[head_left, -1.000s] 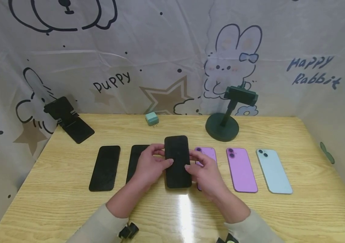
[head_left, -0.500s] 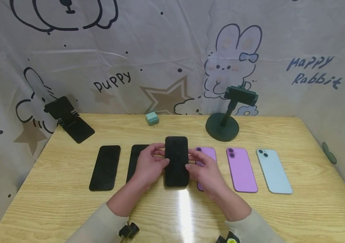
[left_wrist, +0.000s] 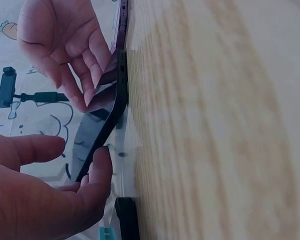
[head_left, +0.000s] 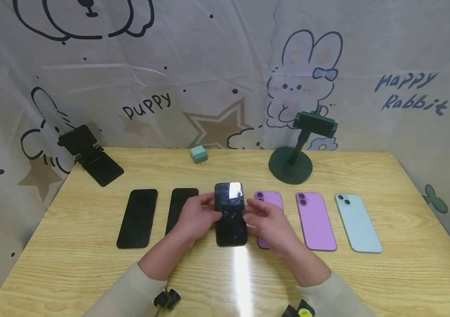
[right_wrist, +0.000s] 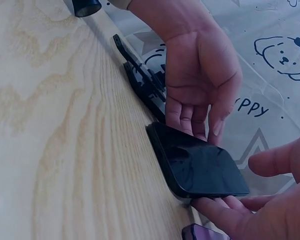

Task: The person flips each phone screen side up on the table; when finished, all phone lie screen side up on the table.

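Observation:
A black smartphone [head_left: 230, 220] stands screen up between both hands, its far end tilted up and its near end low over the table. My left hand [head_left: 198, 218] holds its left edge, with fingers curled beneath that side in the left wrist view and the thumb [left_wrist: 50, 146] raised above the screen. Along the opposite edge, my right hand [head_left: 270, 223] supports the phone. Its fingers [right_wrist: 215, 212] reach under the phone [right_wrist: 195, 162] in the right wrist view, while the right thumb [right_wrist: 270, 161] stays off the glass.
Left of the hands lie two black phones, one at the far left [head_left: 137, 219] and one partly hidden [head_left: 182, 204]. Two purple phones [head_left: 315, 221] and a pale blue phone [head_left: 358, 223] lie to the right. Behind stand a folding stand [head_left: 91, 154], green charger [head_left: 198, 154] and round-based stand [head_left: 290, 169].
The held phone has tilted and sunk slightly toward me, and a bright reflection now shows on its screen. Both hands have shifted a little with it.

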Available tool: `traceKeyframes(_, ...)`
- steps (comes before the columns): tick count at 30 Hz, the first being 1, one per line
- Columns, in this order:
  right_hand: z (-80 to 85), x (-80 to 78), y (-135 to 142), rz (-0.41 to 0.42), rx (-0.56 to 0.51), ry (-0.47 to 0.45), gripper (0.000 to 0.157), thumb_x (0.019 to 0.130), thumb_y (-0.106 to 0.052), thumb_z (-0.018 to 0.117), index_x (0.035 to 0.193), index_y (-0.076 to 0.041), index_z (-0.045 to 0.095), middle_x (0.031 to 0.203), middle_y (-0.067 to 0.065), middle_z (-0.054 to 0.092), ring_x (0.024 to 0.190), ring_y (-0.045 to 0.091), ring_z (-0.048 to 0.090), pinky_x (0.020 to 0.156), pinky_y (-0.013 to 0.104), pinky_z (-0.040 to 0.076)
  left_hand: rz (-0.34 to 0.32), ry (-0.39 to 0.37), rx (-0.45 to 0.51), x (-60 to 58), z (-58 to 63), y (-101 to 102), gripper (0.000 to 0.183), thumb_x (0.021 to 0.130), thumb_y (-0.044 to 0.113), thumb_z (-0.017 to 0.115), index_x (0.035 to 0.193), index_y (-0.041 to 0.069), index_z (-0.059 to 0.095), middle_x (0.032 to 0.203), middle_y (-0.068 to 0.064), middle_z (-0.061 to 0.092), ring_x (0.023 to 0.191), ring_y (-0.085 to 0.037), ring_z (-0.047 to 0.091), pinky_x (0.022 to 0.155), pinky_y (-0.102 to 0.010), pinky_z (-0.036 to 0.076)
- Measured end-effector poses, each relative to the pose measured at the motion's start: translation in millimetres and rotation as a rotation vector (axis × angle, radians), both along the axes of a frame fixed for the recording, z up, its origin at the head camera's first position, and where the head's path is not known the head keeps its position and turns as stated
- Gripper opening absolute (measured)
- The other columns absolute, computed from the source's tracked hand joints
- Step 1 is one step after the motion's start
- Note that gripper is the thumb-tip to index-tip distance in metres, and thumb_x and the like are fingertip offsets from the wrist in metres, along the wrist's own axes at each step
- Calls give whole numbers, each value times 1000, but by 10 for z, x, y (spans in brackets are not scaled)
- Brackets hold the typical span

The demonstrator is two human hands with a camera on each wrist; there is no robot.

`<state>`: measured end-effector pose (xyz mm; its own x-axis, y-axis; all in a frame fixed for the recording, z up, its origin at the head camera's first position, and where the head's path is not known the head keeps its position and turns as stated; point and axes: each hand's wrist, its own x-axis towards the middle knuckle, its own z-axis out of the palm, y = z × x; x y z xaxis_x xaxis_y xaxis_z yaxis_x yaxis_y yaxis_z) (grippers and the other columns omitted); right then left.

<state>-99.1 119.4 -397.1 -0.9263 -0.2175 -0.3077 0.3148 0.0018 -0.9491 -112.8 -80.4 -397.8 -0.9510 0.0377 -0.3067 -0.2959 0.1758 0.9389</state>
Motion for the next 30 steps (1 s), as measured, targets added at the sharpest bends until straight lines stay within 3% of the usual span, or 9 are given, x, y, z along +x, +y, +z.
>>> traceKeyframes(12,-6,21,23,75,17,0,52,98,-2,57,145,12,40,139,28,50,126,39,51,92,46,51,33,-52,27,73,8,-38,68,82,-12,59,147,-5,41,132,-22,56,112,-30,58,81,-36,55)
traceKeyframes(21,-24,52,8,132,3,14,55,99,-3,55,146,15,33,141,33,45,128,41,50,93,46,50,-5,-16,-35,110,16,-52,69,83,-4,60,149,-5,40,134,-24,55,117,-31,57,82,-36,53)
traceKeyframes(30,-29,54,35,167,134,84,56,99,-9,59,145,15,37,142,29,48,132,37,47,98,42,47,-31,-13,-108,134,52,-19,70,84,7,63,150,0,40,140,-23,53,130,-35,48,102,-49,41)
